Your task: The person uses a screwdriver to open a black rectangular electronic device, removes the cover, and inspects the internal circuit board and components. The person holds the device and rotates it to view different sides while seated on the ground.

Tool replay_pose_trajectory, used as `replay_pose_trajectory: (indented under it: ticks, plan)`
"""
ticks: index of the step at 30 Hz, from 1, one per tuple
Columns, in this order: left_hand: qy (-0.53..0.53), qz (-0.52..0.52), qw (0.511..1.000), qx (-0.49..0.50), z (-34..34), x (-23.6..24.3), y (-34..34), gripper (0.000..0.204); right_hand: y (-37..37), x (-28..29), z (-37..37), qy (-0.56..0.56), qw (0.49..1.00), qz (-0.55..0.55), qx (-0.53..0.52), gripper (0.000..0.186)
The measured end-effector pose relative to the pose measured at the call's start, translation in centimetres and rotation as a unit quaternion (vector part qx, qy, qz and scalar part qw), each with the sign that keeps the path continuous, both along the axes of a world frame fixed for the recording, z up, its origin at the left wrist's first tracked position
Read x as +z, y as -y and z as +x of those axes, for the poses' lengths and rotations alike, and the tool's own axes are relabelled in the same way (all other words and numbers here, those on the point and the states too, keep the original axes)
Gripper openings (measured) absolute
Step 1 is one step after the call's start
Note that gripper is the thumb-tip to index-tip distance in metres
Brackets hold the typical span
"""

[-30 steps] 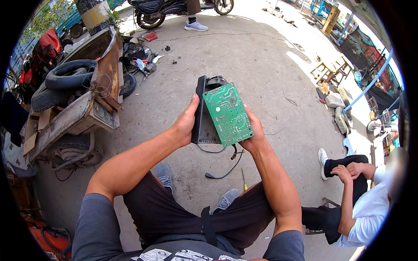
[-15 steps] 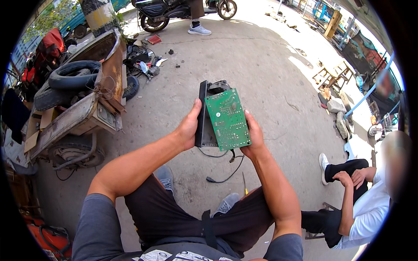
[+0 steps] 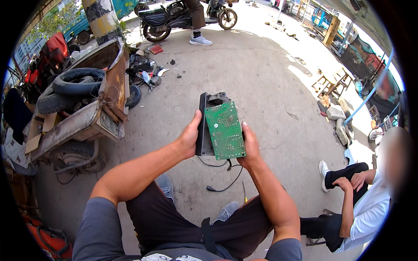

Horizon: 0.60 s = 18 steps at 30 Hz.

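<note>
My left hand (image 3: 190, 135) is closed around the left side of a black metal casing (image 3: 201, 126), which is held out in front of me. A green circuit board (image 3: 225, 130) lies over the casing's right part, its soldered underside facing up. My right hand (image 3: 250, 147) grips that board along its right edge, thumb on top. At the casing's far end shows a black part (image 3: 217, 98) that looks like a fan. A black cable (image 3: 233, 182) hangs below the casing and ends in a plug near the ground.
A screwdriver (image 3: 244, 193) with a yellow handle is on the ground by my right shoe. At left stands a rusty cart (image 3: 87, 115) holding tires (image 3: 78, 82). A seated person (image 3: 361, 209) is close on my right. Ahead is a parked motorbike (image 3: 187, 19) with someone's leg beside it.
The board has shifted slightly left over the casing, with my right hand moving along. The whole view has tilted a little, so everything sits slightly lower.
</note>
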State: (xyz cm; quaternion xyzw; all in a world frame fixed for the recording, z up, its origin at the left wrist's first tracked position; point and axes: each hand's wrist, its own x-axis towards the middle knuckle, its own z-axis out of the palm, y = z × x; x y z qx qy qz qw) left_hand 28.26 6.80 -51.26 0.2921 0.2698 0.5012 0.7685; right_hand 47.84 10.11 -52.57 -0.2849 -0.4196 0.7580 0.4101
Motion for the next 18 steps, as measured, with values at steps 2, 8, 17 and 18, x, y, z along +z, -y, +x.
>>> replay_pose_trajectory:
  ticks: [2, 8, 17, 18]
  plan:
    - [0.001, 0.015, 1.0, 0.005, 0.1, 0.2, 0.1, 0.075, 0.4, 0.6, -0.5, -0.009, 1.0, -0.007, -0.01, 0.055]
    - [-0.011, 0.018, 1.0, 0.01, 0.6, 1.0, 0.4, 0.073, -0.2, -0.7, -0.3, 0.008, 1.0, 0.012, 0.001, 0.061]
    - [-0.002, 0.031, 0.999, 0.018, 0.6, 0.9, 0.3, 0.072, 0.1, -0.7, -0.6, 0.04, 0.998, 0.043, -0.017, 0.065]
    - [-0.002, 0.033, 0.999, 0.018, 0.6, 0.9, 0.3, 0.072, 0.1, -0.7, -0.6, 0.039, 0.998, 0.042, -0.019, 0.065]
